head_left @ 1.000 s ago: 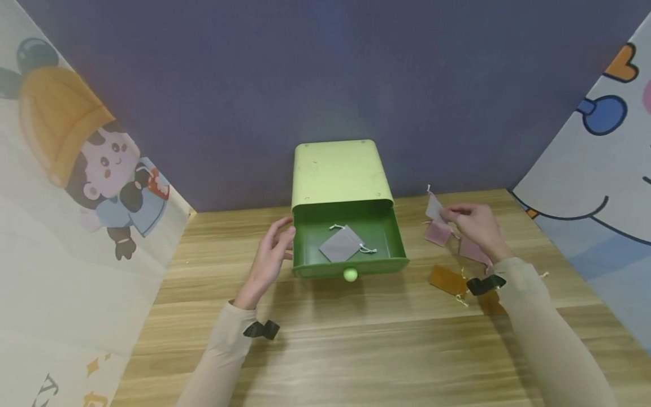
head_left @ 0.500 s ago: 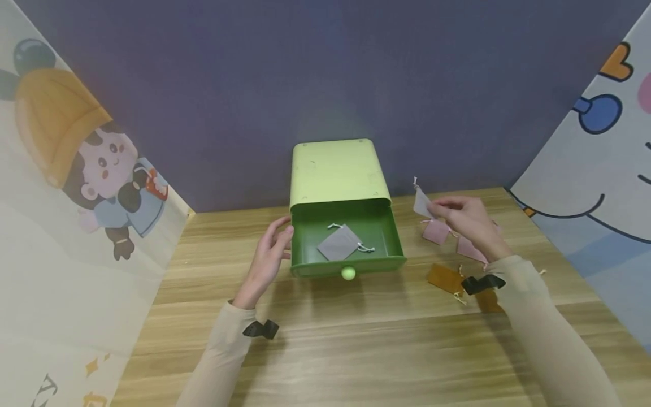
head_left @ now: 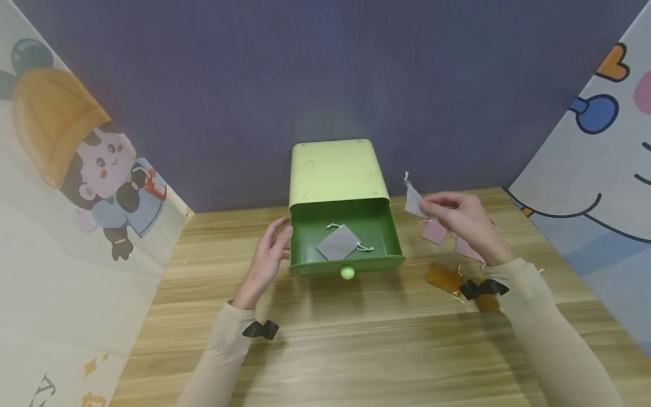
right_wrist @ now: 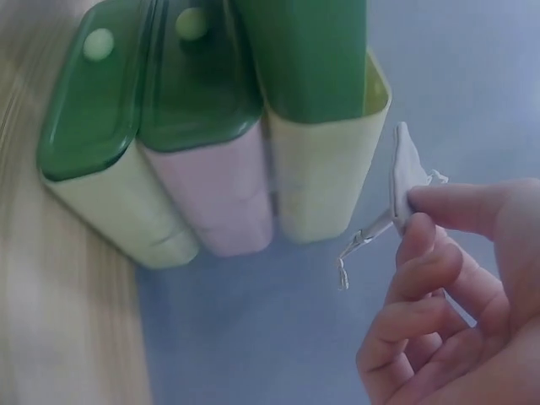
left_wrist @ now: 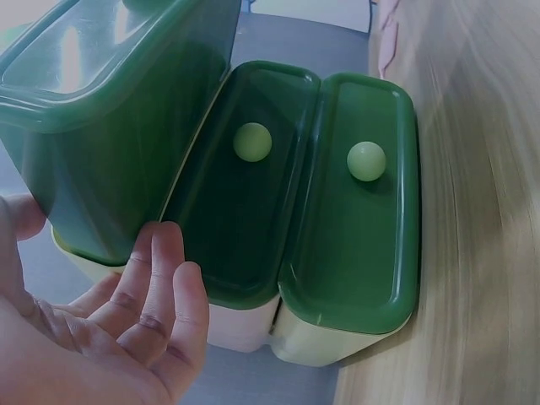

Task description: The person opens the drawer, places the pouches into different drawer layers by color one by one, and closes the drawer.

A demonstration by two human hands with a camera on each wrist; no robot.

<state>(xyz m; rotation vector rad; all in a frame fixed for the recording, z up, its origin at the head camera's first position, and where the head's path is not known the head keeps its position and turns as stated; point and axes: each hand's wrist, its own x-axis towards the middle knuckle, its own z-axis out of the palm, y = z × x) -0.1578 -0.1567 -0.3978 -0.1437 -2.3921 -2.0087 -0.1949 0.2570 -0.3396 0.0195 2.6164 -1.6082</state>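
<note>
A stacked drawer unit [head_left: 337, 169] stands against the back panel with its green top drawer [head_left: 376, 226] pulled out. Inside that drawer lies a grey drawstring pouch [head_left: 338, 243] with white cords. My left hand [head_left: 268, 246] is at the drawer's left side; in the left wrist view its fingers [left_wrist: 165, 253] are lightly bent, fingertips by the drawer's edge. Thumb and fingers of my right hand [head_left: 465, 217] pinch a second grey drawstring pouch [right_wrist: 405, 173], raised above the table right of the drawer. Its cords stick out at both sides.
Right of the unit lie pink pouches [head_left: 434, 232] and brown pouches [head_left: 445, 277], partly hidden beneath my right arm. Two lower drawers [left_wrist: 354, 228] are closed. Printed side panels [head_left: 76, 169] bound the wooden table [head_left: 325, 356] left and right.
My right hand has lifted the grey pouch and carried it left, toward the drawer. The left hand has stayed beside the drawer.
</note>
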